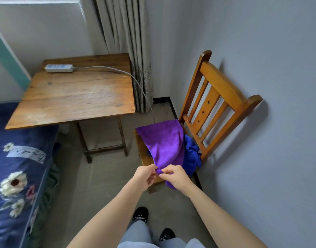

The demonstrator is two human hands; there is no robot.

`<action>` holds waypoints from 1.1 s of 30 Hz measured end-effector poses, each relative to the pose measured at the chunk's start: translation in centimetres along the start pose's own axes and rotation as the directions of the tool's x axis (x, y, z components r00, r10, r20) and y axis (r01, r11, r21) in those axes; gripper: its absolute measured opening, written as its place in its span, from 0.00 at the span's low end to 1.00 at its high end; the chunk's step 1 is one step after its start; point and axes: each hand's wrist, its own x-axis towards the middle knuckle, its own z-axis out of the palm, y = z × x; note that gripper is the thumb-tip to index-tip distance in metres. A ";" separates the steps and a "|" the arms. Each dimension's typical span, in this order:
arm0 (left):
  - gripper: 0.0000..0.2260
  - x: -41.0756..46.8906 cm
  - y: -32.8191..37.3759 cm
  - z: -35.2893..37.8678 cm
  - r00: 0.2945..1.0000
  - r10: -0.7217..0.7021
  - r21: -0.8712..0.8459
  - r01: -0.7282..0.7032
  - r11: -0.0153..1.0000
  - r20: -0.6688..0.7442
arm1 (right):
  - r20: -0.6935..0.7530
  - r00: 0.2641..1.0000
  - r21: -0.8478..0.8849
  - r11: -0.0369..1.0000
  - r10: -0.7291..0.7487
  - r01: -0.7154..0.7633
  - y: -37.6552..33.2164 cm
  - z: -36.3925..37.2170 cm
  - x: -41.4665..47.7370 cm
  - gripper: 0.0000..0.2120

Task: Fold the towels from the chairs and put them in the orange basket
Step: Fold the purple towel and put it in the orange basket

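Well, I stand in a pale-walled corner, a wooden table [78,97] with a power strip [59,68] to my left and a wooden chair [223,86] against the wall. On its seat the purple towel [164,145] lies partly over a crumpled blue towel [191,155], long axis running from the seat's far edge toward me. My left hand [144,177] and right hand [177,179] pinch its near end.
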 end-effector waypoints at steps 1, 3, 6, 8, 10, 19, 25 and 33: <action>0.07 0.0 0.0 0.1 1.000 0.022 -0.008 -0.022 1.000 -0.021 | -0.016 1.000 0.036 0.999 0.025 -0.024 0.6 0.0 -0.1 0.10; 0.10 -0.1 0.0 0.2 0.993 0.087 -0.047 -0.091 0.995 -0.085 | -0.074 0.994 0.112 0.991 0.079 -0.070 1.9 0.1 -0.3 0.11; 0.14 -0.3 0.1 0.6 0.958 0.202 -0.026 -0.211 0.977 -0.202 | -0.160 0.941 0.268 0.931 0.298 -0.249 4.7 -0.4 0.1 0.12; 0.10 -0.7 0.2 0.9 0.954 0.207 -0.057 -0.224 0.973 -0.218 | -0.139 0.849 0.373 0.821 0.510 -0.433 6.9 -0.4 0.6 0.12; 0.09 -1.2 0.5 1.1 0.968 0.140 -0.189 -0.180 0.965 -0.208 | -0.040 0.753 0.518 0.658 0.657 -0.546 7.9 0.1 1.0 0.13; 0.12 -3.5 1.4 0.6 1.000 0.012 -0.531 -0.021 0.847 -0.021 | 0.435 0.714 0.900 -0.253 0.548 -0.355 5.8 3.9 4.0 0.35; 0.12 -4.0 2.0 -0.8 1.000 0.012 -0.538 -0.009 0.843 0.003 | 0.128 0.764 0.989 -0.020 0.633 -0.148 6.8 4.1 8.0 0.02; 0.06 -0.1 -0.3 -4.7 0.898 0.131 -0.056 -0.169 0.984 -0.420 | -0.490 0.568 0.645 0.713 0.662 -0.275 9.4 -1.9 5.3 0.11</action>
